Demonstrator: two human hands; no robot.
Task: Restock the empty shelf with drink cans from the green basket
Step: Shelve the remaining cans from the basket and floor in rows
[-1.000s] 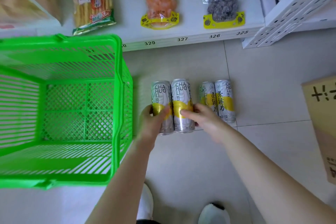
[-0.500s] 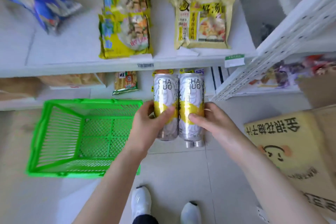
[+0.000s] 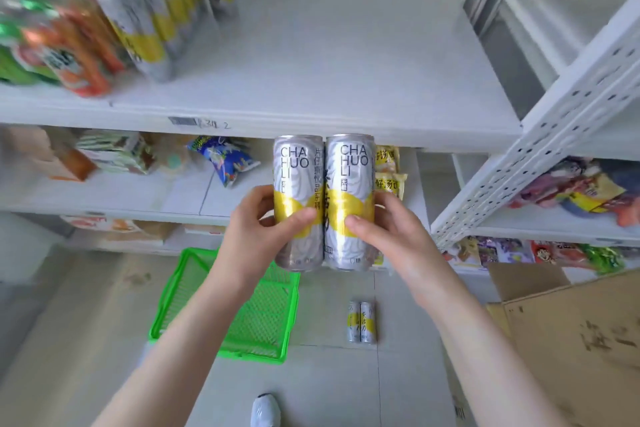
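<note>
Raising cans (image 3: 349, 163) higher than before, at shelf (image 3: 433, 130) edge, basket (image 3: 169, 295) below.

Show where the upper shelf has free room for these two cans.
The upper shelf is bare from the row of cans on its left to the perforated upright on the right. The left end is crowded: cans, orange packs.

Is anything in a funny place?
Yes. Two cans sit on the floor, just right of the green basket, not inside it. Nothing looks spilled or dented.
</note>
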